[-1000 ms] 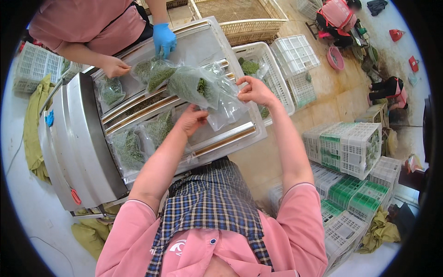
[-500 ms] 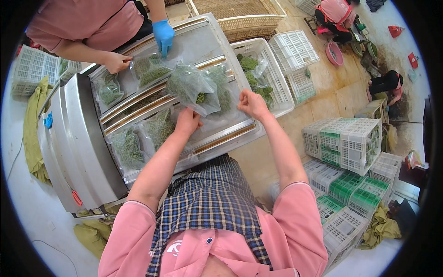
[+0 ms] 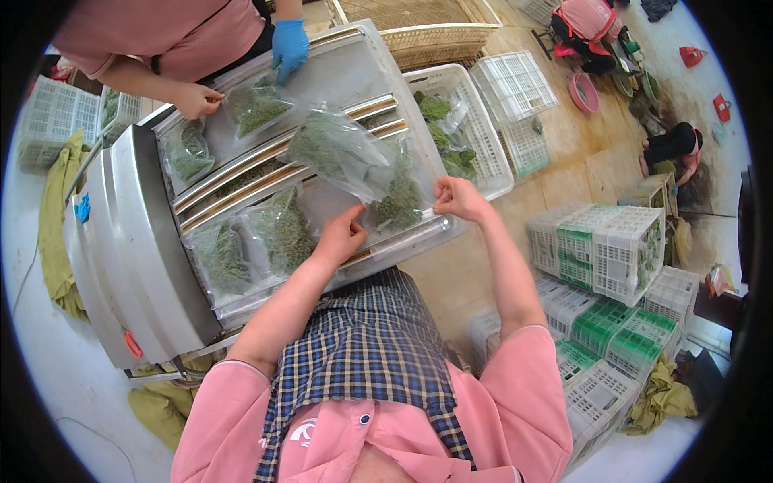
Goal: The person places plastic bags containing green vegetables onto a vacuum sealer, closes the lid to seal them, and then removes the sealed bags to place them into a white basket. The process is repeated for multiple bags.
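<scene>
The right hand (image 3: 460, 199) is drawn narrow, thumb and forefinger pinching the near right corner of a clear bag of green sprigs (image 3: 402, 200). The left hand (image 3: 341, 238) is half curled at that bag's left edge; I cannot tell whether its fingertips grip the plastic. The bag lies along the near right side of a grey metal bed (image 3: 346, 71), partly covered by an overlapping bag (image 3: 332, 146). Two more filled bags (image 3: 282, 232) lie on the bed to the left, beside a curved steel cover (image 3: 143, 233). Across the bed, a co-worker's blue-gloved hand (image 3: 290, 47) and bare hand (image 3: 199, 100) are at another bag (image 3: 260, 111). A white crate (image 3: 499, 171) with greens stands beyond the bed's right end; stacked crates (image 3: 564, 245) and two people are farther right.
</scene>
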Demonstrator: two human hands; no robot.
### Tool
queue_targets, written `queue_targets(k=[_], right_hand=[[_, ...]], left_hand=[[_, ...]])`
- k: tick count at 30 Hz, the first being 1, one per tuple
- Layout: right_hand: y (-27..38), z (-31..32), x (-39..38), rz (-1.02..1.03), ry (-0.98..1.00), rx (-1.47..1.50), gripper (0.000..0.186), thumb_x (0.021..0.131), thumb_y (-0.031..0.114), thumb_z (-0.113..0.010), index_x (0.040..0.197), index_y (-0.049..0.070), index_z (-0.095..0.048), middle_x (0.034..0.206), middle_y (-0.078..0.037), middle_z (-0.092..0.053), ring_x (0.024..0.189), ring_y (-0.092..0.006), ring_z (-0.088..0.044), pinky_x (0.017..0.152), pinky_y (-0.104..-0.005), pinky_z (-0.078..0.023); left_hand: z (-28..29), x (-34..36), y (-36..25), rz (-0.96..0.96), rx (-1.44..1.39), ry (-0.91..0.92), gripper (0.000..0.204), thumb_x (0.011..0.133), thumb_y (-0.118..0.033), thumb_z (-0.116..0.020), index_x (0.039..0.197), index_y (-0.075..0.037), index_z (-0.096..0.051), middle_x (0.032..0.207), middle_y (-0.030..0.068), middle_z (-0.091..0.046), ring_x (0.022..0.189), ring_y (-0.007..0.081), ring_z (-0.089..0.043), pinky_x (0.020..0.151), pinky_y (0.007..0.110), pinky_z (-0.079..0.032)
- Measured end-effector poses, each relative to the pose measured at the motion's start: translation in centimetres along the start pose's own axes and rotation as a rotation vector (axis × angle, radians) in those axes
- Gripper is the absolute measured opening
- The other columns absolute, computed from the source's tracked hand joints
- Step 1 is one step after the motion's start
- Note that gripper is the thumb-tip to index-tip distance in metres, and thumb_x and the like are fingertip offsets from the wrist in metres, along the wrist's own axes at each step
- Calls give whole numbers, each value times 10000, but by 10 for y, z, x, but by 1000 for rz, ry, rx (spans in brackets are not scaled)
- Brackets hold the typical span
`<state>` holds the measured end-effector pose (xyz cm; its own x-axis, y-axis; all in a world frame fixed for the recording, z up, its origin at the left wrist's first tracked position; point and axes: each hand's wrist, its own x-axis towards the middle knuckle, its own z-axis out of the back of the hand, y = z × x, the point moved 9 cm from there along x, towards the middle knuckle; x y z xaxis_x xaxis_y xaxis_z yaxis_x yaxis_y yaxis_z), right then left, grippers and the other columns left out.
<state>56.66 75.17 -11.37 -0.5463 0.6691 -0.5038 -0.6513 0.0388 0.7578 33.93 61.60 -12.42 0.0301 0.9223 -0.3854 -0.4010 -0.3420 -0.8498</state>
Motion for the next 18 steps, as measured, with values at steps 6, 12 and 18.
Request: queue_targets(k=[6, 12, 18], right_hand=[[89, 39, 8, 384, -569, -183, 279, 703, 31, -731, 963, 32, -631, 924, -83, -677, 905, -227, -627, 805, -335, -494], [185, 1, 54, 720, -625, -146, 302, 786, -3, -656, 1072, 93, -669, 1009, -92, -666, 957, -276, -617, 817, -370, -504], [219, -7, 52, 637, -364, 194, 306, 801, -58, -554, 1073, 33, -661, 1088, -109, -675, 921, -218, -668, 832, -312, -507]], left_hand=[[92, -37, -110, -477, 549, -869, 258, 748, -51, -716, 987, -47, -618, 883, 110, -609, 861, 265, -624, 777, 345, -504], [120, 9, -100, -636, 226, -766, 190, 790, 32, -644, 958, -52, -612, 1028, 132, -623, 1066, 377, -587, 887, 403, -491], [181, -21, -105, -484, -519, -748, 83, 925, -37, -589, 999, -18, -558, 1049, 85, -647, 1031, 135, -590, 837, 260, -484]])
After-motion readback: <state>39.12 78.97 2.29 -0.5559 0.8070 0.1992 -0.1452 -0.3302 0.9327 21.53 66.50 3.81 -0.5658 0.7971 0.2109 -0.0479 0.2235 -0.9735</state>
